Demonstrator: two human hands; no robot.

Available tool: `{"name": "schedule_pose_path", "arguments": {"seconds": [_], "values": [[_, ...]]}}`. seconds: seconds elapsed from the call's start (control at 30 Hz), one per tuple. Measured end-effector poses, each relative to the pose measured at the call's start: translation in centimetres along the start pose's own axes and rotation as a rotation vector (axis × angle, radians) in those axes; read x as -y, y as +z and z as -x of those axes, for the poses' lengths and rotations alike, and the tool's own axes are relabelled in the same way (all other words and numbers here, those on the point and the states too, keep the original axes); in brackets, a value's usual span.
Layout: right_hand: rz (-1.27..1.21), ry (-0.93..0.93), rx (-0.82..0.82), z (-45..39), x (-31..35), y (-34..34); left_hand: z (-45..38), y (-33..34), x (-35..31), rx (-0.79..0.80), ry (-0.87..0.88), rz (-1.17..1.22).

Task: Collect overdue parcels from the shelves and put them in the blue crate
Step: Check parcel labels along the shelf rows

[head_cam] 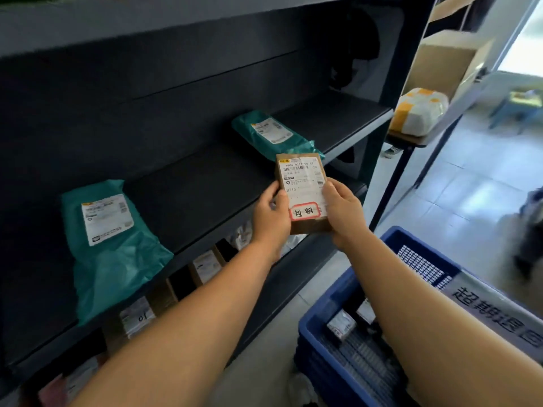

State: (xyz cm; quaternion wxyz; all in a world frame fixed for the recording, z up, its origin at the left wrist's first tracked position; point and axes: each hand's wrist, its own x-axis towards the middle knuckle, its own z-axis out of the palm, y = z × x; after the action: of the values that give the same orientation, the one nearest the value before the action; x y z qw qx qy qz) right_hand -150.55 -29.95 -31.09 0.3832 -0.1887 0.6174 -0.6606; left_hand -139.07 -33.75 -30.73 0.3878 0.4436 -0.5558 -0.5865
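A small brown cardboard parcel (302, 183) with a white shipping label and a red-edged sticker is held upright in front of the dark shelf (205, 189). My left hand (271, 215) grips its left edge and my right hand (343, 212) grips its right edge. Two teal mailer bags lie on the shelf: one (108, 239) at the left, one (273, 133) just behind the parcel. The blue crate (320, 321) stands on the floor at the lower right, under my right forearm, with a few parcels inside.
The lower shelf holds a row of small boxes (205, 265). To the right, another rack carries a white and yellow taped parcel (420, 111) and a large cardboard box (446, 58). Tiled floor (458, 195) stretches beyond, with a small blue stool (517, 107) far right.
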Motion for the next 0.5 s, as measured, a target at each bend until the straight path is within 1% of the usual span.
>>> {"name": "schedule_pose_path", "arguments": {"seconds": [0.17,0.3,0.4,0.5], "values": [[0.008,0.036,-0.113,2.0,-0.4,-6.4,2.2,5.1,1.4,0.134,-0.018,-0.008],[0.013,0.118,-0.194,2.4,-1.3,-11.5,3.4,9.3,3.0,0.217,-0.058,-0.031],[-0.028,0.182,-0.226,2.1,-2.4,-15.1,4.0,12.5,4.4,0.275,-0.089,-0.06],[-0.01,0.226,-0.228,1.2,-4.1,-18.6,3.9,15.6,6.2,0.313,-0.118,-0.102]]}}
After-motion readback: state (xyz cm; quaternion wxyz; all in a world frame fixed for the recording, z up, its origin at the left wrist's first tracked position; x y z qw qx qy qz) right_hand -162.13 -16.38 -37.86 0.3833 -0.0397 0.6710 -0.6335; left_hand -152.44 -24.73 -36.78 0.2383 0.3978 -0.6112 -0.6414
